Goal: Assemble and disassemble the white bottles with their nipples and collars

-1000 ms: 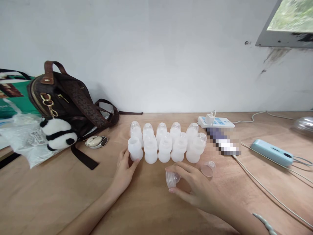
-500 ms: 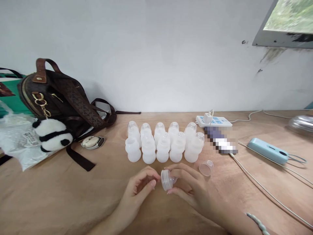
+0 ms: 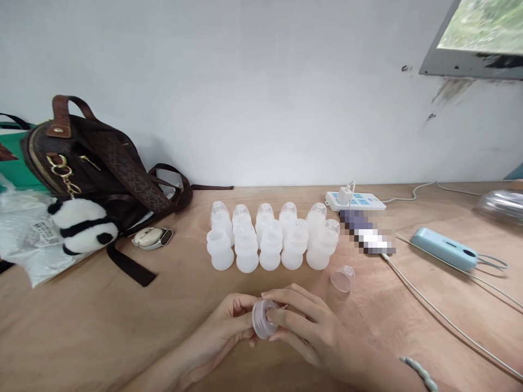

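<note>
Close before me, over the near part of the pale wooden tabletop [image 3: 122,326], my left hand [image 3: 226,325] and my right hand [image 3: 306,326] meet on a small translucent ribbed plastic collar [image 3: 263,318]. The fingertips of both hands are pinched on it, the left from its left side and the right thumb and fingers from its right side and top. Its round opening faces me. I cannot tell whether it touches the wood. A pale beaded bracelet [image 3: 419,373] sits on my right wrist.

Just beyond my right hand, a small clear plastic dome cap [image 3: 342,279] lies tipped on its side, touching nothing else. Behind it, ten short milky-white plastic bottles [image 3: 269,242] stand upright in two close rows of five. Nine wear clear domed tops, and the front-left bottle [image 3: 219,249] stands open-necked.

To their right are a light blue oblong device [image 3: 443,247] and, nearer the wall, a white power strip [image 3: 359,201] with a charger plugged in and white cables trailing off.

To the left lie a small beige mouse-like gadget [image 3: 152,237], a black-and-white panda plush [image 3: 81,226] and a dark brown leather bag [image 3: 98,163]. The bag leans near the white wall [image 3: 261,81], beside a crinkled clear plastic packet [image 3: 24,239].
</note>
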Demonstrator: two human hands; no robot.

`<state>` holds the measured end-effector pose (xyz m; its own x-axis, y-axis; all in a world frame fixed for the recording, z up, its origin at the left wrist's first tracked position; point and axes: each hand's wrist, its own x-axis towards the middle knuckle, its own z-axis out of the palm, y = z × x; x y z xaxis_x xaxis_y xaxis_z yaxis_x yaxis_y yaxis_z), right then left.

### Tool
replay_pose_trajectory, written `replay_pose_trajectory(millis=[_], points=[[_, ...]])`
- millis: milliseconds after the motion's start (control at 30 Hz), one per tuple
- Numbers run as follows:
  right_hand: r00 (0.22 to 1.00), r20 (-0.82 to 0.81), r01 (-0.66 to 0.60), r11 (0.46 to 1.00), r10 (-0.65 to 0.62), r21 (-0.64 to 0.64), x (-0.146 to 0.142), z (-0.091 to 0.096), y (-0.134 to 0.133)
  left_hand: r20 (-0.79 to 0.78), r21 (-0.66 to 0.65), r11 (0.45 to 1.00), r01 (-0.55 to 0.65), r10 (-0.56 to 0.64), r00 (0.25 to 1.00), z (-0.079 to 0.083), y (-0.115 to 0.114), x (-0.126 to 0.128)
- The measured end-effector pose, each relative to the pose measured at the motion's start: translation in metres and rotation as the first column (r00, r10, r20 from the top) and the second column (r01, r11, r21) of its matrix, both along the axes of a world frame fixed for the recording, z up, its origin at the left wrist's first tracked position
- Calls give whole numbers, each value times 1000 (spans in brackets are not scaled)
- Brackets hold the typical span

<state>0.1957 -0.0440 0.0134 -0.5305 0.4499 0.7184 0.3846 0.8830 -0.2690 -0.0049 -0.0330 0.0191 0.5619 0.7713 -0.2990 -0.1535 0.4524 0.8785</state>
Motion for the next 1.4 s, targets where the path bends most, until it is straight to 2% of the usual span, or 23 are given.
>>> replay_pose_trajectory(millis=[100,167,267,400,567,700,733,767,800,867,933,1000,1033,1100,1167,1200,1233,1300,1333,1400], points=[[999,12,-31,998,31,-63,0,0,-2,7,-3,1000,19,-19,1000,1,0,1],[999,31,-32,979,39,-202,1,2,-4,8,-6,999,46,-46,999,2,-1,1],[994,72,-40,906,78,-420,2,7,-6,-31,16,996,88,-88,996,2,-3,0],[988,-50,-150,818,148,-555,3,11,-4,-109,14,998,59,-57,992,2,-5,-2],[944,-316,-296,658,92,-693,-2,11,-5,-45,43,995,93,-91,995,0,-6,-4],[837,-546,-505,433,33,-747,-2,8,-2,21,56,991,121,-122,992,-3,-4,-8],[808,-589,-537,403,-6,-741,1,8,0,23,61,990,124,-126,992,-4,-3,-9],[782,-621,-548,412,-57,-728,6,9,4,10,72,988,133,-134,991,-4,-1,-11],[760,-640,-533,455,-114,-713,12,11,8,-21,91,986,142,-140,990,-3,1,-12],[745,-634,-412,604,-208,-682,26,16,17,-120,152,973,172,-155,981,-2,5,-14],[812,-535,-209,739,-234,-640,36,24,23,-233,250,951,184,-125,964,-2,8,-15],[928,-325,-36,820,-185,-571,40,30,24,-351,396,898,193,-46,935,-3,9,-16],[973,-178,28,844,-145,-535,39,31,24,-413,479,851,217,1,911,-4,10,-17],[987,146,132,872,-70,-472,34,29,21,-538,615,723,315,93,838,-5,11,-19],[917,397,209,883,-28,-420,30,24,19,-634,677,601,425,183,752,-7,14,-23],[883,468,238,883,-23,-405,28,22,19,-665,687,561,462,227,712,-7,15,-25],[863,506,255,876,-14,-410,28,20,20,-684,691,539,482,271,677,-8,17,-27],[865,501,256,841,22,-477,30,21,22,-690,702,534,471,345,637,-8,19,-30],[883,468,246,813,36,-527,32,22,23,-675,713,545,440,364,642,-9,20,-32],[932,359,208,741,47,-638,35,27,25,-597,747,581,323,375,709,-11,22,-33]])
